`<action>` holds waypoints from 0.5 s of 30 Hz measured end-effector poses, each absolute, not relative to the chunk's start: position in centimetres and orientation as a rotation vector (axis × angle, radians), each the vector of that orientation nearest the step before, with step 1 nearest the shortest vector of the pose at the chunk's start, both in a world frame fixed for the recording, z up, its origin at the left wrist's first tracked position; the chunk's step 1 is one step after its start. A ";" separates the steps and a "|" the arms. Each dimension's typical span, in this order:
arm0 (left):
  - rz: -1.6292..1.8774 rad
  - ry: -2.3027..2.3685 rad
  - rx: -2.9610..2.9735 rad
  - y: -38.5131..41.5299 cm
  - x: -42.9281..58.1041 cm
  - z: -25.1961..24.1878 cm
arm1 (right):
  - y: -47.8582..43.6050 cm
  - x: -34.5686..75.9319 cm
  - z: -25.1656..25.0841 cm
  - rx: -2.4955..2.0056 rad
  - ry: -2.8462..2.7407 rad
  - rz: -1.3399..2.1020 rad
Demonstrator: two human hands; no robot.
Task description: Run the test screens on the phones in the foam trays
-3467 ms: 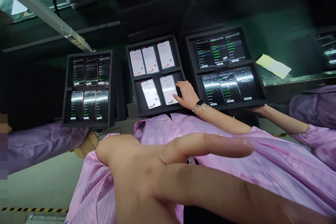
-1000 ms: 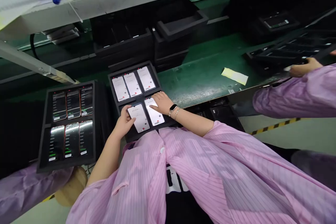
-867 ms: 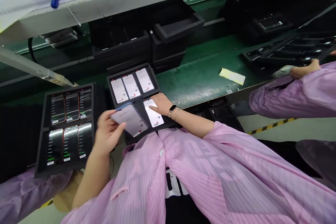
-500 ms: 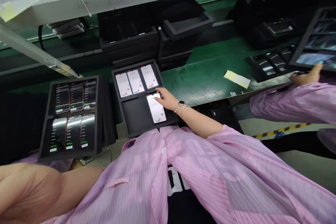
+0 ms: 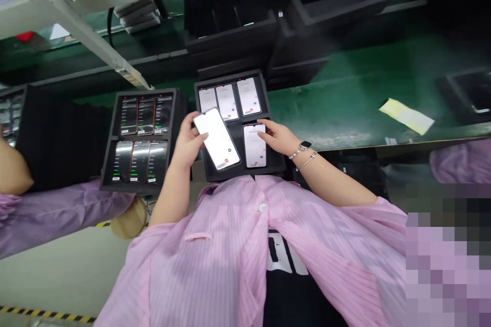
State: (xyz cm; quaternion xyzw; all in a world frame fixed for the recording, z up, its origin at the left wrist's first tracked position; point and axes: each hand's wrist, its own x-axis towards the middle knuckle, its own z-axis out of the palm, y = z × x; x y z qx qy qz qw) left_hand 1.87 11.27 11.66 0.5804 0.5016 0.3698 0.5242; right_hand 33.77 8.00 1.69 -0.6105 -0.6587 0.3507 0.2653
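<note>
Just then, we held a white-screened phone (image 5: 218, 139) in our left hand (image 5: 187, 145) above the black foam tray (image 5: 230, 77), while our right hand (image 5: 279, 137) lay open on another phone (image 5: 254, 150) in the tray's lower compartment.

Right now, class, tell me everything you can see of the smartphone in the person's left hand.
The smartphone is a slim slab with a narrow dark edge and a bright white, lit screen, a small red dot near its lower end. It is tilted above the black foam tray, held by the left hand, thumb lying on the screen.
</note>
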 end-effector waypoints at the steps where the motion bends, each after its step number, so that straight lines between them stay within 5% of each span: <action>1: 0.766 1.249 1.319 11.8 2.4 9.2 | 8.2 33.7 1.3 -1.658 -1.794 0.934; 5: 0.508 1.333 1.175 12.3 3.8 2.1 | 9.3 33.2 0.0 -1.667 -1.928 0.791; 10: 0.524 1.298 1.094 11.8 4.8 -0.3 | 10.3 32.4 -0.7 -1.784 -1.888 0.821; 15: 0.562 1.270 1.046 11.1 4.2 -0.1 | 9.8 34.0 1.5 -1.518 -1.590 1.358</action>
